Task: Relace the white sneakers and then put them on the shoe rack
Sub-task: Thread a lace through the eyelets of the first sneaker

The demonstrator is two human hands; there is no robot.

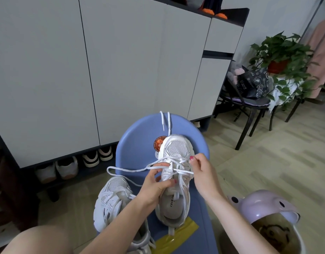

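The right hand (198, 166) pinches the flat white lace (125, 169) beside an upper eyelet; the left hand (156, 184) grips the white mesh sneaker (174, 182) mid-stool on the blue plastic stool (138, 138); pull evenly, keeping the lace untwisted.

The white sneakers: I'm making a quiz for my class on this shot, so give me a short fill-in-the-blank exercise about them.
1. The sneaker being laced stands on a stool coloured ____.
2. The right hand pinches the ____ near the toe.
3. The other sneaker lies on the person's ____ side of the laced one.
4. The left hand grips the laced sneaker at its ____ side.

Missing words: blue; lace; left; left
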